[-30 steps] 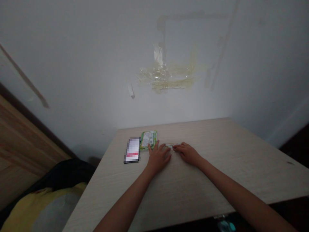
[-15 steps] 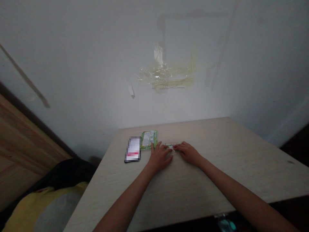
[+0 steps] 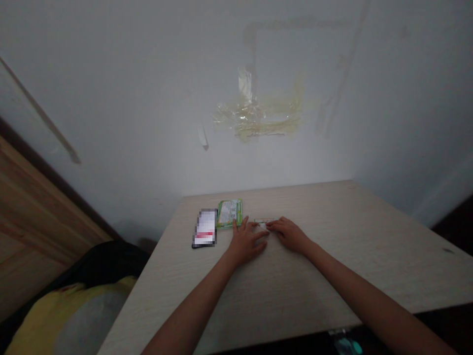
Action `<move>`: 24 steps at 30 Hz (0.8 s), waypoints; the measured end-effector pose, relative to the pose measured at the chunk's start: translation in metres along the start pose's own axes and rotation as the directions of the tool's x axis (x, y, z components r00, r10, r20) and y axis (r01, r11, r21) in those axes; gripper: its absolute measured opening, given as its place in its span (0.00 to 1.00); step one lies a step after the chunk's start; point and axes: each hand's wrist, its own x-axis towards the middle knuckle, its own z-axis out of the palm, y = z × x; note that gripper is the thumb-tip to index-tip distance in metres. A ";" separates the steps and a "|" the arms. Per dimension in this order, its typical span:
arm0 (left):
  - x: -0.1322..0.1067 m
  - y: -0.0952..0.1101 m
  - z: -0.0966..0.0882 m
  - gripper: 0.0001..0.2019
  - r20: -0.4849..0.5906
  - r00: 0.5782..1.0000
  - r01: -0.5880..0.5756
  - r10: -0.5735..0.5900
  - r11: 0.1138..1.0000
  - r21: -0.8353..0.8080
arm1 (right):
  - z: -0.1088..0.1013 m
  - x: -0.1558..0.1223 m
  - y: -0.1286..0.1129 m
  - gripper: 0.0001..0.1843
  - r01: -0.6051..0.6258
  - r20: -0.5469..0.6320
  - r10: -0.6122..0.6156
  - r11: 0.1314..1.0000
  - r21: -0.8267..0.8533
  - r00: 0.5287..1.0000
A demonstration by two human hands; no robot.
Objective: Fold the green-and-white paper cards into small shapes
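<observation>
A small pale flat strip (image 3: 263, 220) with printed edges lies on the table between my hands; its exact kind is too small to tell. My left hand (image 3: 247, 244) rests palm down with its fingers spread. Its fingertips reach the near edge of a green and white printed packet (image 3: 229, 213) and the strip's left side. My right hand (image 3: 291, 235) has its fingers drawn together, with the tips closed at the strip's right end. Left of the packet lies a phone (image 3: 205, 228) with a blurred, lit screen.
The pale wooden table (image 3: 325, 212) meets a grey wall (image 3: 148, 98) bearing peeling clear tape (image 3: 254, 116). At lower left are a yellow and grey cloth item (image 3: 74, 315) and wooden furniture (image 3: 29, 222). A teal-capped object (image 3: 347, 343) sits below the table's front edge.
The view has shifted very slightly. Both hands stay almost in place, with the left fingers a little nearer the right hand; the packet and phone lie as before.
</observation>
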 end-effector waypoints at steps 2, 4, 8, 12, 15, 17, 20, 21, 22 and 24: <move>0.000 0.001 0.000 0.19 -0.019 1.000 -0.003 0.003 1.000 -0.001 | 0.000 0.000 0.000 0.23 0.001 0.002 -0.001 1.000 0.002 1.000; 0.000 0.002 0.001 0.18 -0.050 0.999 -0.011 0.011 1.000 0.000 | 0.000 0.000 0.000 0.24 0.003 0.003 -0.003 1.000 0.005 1.000; -0.001 0.004 0.002 0.16 -0.112 0.993 -0.035 0.037 0.999 0.017 | 0.000 0.000 0.001 0.24 0.010 -0.005 -0.010 1.000 0.018 1.000; 0.000 0.005 0.001 0.16 -0.145 0.989 -0.039 0.042 0.999 0.019 | 0.001 0.000 0.002 0.22 0.012 -0.007 -0.012 1.000 0.020 1.000; 0.000 0.005 -0.002 0.16 -0.133 0.987 -0.090 0.090 0.996 0.005 | 0.001 -0.001 0.002 0.24 0.017 0.000 -0.017 1.000 0.022 1.000; 0.000 0.004 -0.004 0.17 -0.104 0.988 -0.121 0.118 0.992 -0.021 | 0.001 -0.001 0.002 0.25 0.015 0.002 -0.015 1.000 0.023 1.000; 0.000 0.005 -0.007 0.17 -0.064 0.991 -0.121 0.117 0.992 -0.048 | -0.001 0.000 0.000 0.25 0.009 0.012 -0.010 1.000 0.020 1.000; 0.000 0.005 -0.007 0.16 -0.059 0.993 -0.109 0.106 0.993 -0.048 | -0.002 0.000 0.000 0.25 0.006 0.015 -0.007 1.000 0.018 1.000; 0.000 0.006 -0.008 0.16 -0.057 0.994 -0.094 0.091 0.995 -0.046 | -0.002 0.000 0.000 0.25 0.003 0.018 -0.003 1.000 0.017 1.000; 0.001 0.008 -0.008 0.15 -0.062 0.997 -0.057 0.055 0.997 -0.044 | -0.003 0.000 -0.001 0.25 -0.005 0.022 0.004 1.000 0.020 1.000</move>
